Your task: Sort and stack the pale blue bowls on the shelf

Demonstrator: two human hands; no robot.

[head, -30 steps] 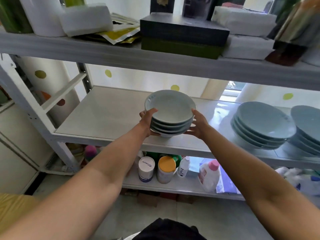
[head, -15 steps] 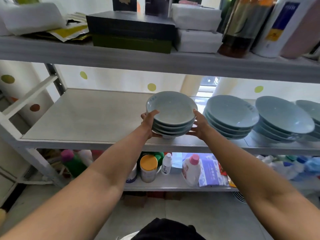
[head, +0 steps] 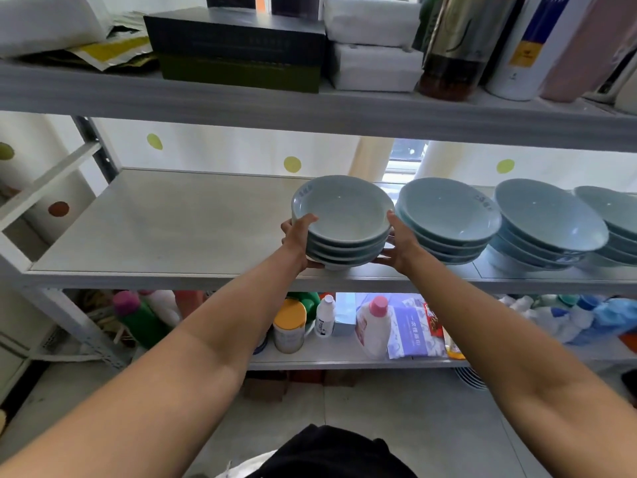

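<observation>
A stack of several small pale blue bowls point(head: 344, 215) is held at the front of the middle shelf point(head: 165, 229). My left hand point(head: 297, 238) grips its left side and my right hand point(head: 400, 243) grips its right side. Whether the stack's foot touches the shelf I cannot tell. Right beside it stands a stack of wider pale blue bowls point(head: 448, 219), its rim close to my right hand. Further right are a second wide stack point(head: 548, 225) and a third stack point(head: 613, 219) cut by the frame edge.
The upper shelf point(head: 310, 108) hangs low over the bowls, loaded with dark boxes point(head: 238, 46), white packs and bottles. The lower shelf holds bottles, a yellow-lidded can point(head: 289, 326) and packets. A white frame post point(head: 51, 298) stands at the left.
The bowl stack in both hands has come right, up beside the wider bowl stack. The view has swung right, showing a third stack at the far right.
</observation>
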